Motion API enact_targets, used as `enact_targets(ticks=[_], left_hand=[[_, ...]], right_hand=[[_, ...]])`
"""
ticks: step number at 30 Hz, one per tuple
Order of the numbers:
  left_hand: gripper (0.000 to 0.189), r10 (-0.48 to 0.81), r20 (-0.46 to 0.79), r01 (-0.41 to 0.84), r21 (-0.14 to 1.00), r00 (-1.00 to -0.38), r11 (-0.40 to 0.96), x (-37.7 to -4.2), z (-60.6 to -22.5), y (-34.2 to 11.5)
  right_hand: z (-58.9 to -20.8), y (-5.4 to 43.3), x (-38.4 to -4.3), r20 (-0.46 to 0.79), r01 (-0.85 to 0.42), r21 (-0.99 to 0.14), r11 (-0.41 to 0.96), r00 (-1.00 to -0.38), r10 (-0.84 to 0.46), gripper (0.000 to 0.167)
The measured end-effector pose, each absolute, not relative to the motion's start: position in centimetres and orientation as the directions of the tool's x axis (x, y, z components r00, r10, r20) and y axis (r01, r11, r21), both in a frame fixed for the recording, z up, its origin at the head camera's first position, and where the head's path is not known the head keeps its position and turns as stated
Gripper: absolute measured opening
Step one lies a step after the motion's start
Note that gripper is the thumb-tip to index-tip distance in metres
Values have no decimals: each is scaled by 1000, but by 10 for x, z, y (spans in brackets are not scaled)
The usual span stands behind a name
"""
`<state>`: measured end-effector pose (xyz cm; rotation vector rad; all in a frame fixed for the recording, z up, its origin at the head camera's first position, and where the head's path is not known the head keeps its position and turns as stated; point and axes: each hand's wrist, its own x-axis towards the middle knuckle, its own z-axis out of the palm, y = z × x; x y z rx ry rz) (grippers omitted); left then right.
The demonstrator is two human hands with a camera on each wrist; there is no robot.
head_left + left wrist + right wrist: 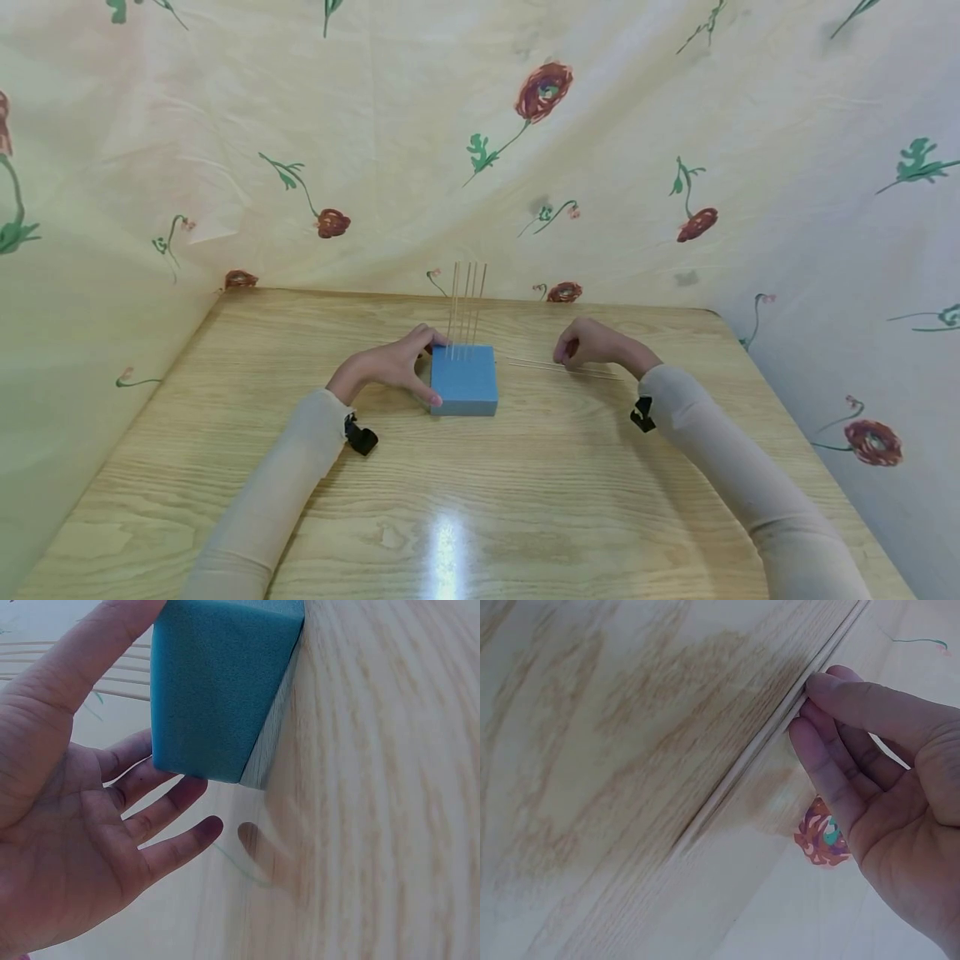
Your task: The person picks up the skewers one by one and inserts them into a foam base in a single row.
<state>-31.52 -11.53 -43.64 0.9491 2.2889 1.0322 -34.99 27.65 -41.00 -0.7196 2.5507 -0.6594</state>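
A blue foam block [464,380] lies on the wooden table, with several thin wooden sticks [467,308] standing upright in its back part. My left hand [397,362] holds the block from its left side, thumb at the front corner and fingers at the back. In the left wrist view the thumb and fingers span the foam block [217,690], while the lower fingers stick out past it. To the right of the block, my right hand [588,343] pinches at thin wooden sticks [739,769] lying on the table. How many sticks its fingertips take is hard to tell.
The wooden table [465,500] reaches back to a wall hung with flower-patterned cloth [420,125], which also rises at both sides. Loose sticks [528,363] lie flat between the block and my right hand.
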Motion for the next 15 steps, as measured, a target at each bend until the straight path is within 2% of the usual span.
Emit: enact_targets(ticks=[15], left_hand=[[95, 743, -111, 414, 772, -661, 483, -316, -435, -116]], right_hand=[[-404, 283, -351, -308, -354, -505, 787, -778, -548, 10]])
